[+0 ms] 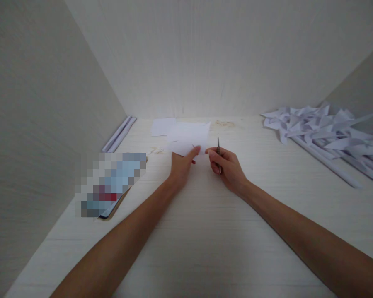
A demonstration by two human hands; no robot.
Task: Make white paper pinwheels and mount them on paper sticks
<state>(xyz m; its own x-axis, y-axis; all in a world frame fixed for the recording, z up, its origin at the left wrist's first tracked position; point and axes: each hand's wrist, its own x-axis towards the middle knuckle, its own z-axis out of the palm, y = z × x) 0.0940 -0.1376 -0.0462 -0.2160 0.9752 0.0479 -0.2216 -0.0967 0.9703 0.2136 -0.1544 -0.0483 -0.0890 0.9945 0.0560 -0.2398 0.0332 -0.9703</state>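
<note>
In the middle of the table, my left hand [184,164] is closed on the near edge of a white paper sheet [188,134], thumb on top and the other fingers mostly hidden beneath. A small dark mark shows on the sheet near the thumb, and a small red spot lies just below it. My right hand [226,164] is closed around a slim, pointed metal tool [218,153] with its tip up; its exact kind is hard to make out. The right fingertips are close to the sheet's near right corner, and I cannot tell whether they touch it.
Another white paper piece [161,126] lies behind the sheet. At left are a phone [121,188], blurred out, and white paper rolls [119,134]. Several folded paper pinwheels [311,124] with paper sticks [329,163] are piled at right. Thin tan strands [157,150] lie nearby. Pale walls enclose the table.
</note>
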